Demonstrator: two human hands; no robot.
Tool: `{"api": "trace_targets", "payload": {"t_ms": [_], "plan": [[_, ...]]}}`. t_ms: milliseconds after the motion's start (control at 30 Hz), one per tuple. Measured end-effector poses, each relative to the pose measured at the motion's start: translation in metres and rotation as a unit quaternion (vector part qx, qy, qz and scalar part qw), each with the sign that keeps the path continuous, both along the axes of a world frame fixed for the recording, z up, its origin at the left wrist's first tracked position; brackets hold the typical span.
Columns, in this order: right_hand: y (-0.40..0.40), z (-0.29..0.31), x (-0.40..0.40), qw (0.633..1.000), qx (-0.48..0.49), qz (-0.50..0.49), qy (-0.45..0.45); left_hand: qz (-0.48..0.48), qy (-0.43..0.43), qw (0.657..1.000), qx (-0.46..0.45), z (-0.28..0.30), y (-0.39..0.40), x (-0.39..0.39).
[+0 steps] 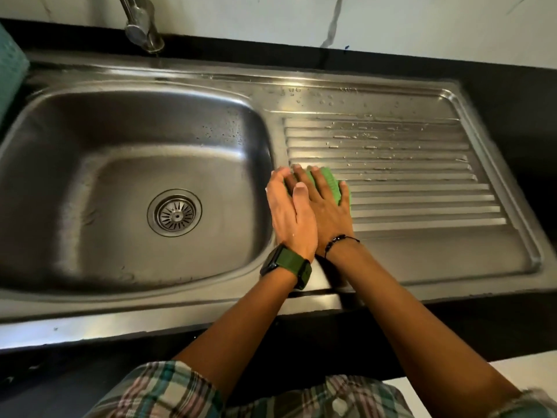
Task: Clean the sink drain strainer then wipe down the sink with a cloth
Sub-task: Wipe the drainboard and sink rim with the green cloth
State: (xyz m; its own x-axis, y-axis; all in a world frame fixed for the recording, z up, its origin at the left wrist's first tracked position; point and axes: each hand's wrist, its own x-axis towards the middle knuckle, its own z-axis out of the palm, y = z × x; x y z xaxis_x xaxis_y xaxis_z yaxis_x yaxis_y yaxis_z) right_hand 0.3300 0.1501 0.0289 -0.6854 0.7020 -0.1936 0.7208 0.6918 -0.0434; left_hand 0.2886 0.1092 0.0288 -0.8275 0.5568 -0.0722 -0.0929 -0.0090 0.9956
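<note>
Right hand (327, 206) flat with fingers spread, pressing a green cloth (334, 188) on the ribbed drainboard (422, 188) just right of the basin, left hand (291, 212) laid open beside it, overlapping it, both forearms extended, strainer (174, 213) seated in sink (135, 131) drain

a black countertop (512, 86) runs along the wall and surrounds the steel unit on all visible sides. behind it rises a white wall panel (271, 16) with grey marble-like veining; one dark vein descends to the counter edge right of centre. a chrome tap (141, 25) stands at the back, left of centre, its base on the steel rim. a teal object (10, 61), cut off by the frame, sits at the far left. a pale floor area (401, 384) shows at lower right. light reflects brightly off the front steel edge.
</note>
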Motion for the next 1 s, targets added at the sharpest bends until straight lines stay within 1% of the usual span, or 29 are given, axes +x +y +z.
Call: {"api": "trace_targets", "payload": {"t_ms": [100,233,333,400,500,600,733,867,933,1000], "plan": [[0.024,-0.002,-0.021,1.0,0.006,0.001,0.006,-0.011,0.0,1.0,0.026,0.003,0.003,0.002],[0.056,0.002,-0.051,1.0,-0.017,-0.01,0.012,-0.012,-0.013,1.0,0.025,0.007,0.007,-0.002],[0.054,-0.002,-0.051,1.0,-0.01,-0.016,0.016,-0.019,-0.023,0.999,0.03,0.004,0.006,-0.005],[0.045,-0.003,-0.045,1.0,0.001,-0.021,0.023,-0.032,-0.016,0.999,0.033,0.001,0.004,-0.006],[0.038,-0.001,-0.034,0.999,0.022,-0.032,0.012,-0.056,0.003,0.998,0.032,-0.001,0.002,-0.007],[0.047,0.0,-0.013,0.995,0.023,-0.093,0.022,-0.074,0.031,0.996,0.026,0.001,0.003,-0.007],[0.074,0.003,0.027,0.98,0.016,-0.198,0.032,-0.087,0.033,0.996,0.015,0.005,0.004,-0.005],[0.072,-0.002,0.023,0.967,0.017,-0.246,0.058,-0.091,0.011,0.996,0.024,0.003,0.006,-0.006],[0.063,-0.002,0.015,0.971,0.017,-0.23,0.068,-0.08,-0.019,0.996,0.028,0.004,0.007,-0.006],[0.048,-0.002,-0.003,0.986,0.007,-0.159,0.045,-0.067,-0.043,0.997,0.025,0.005,0.008,-0.007]]}}
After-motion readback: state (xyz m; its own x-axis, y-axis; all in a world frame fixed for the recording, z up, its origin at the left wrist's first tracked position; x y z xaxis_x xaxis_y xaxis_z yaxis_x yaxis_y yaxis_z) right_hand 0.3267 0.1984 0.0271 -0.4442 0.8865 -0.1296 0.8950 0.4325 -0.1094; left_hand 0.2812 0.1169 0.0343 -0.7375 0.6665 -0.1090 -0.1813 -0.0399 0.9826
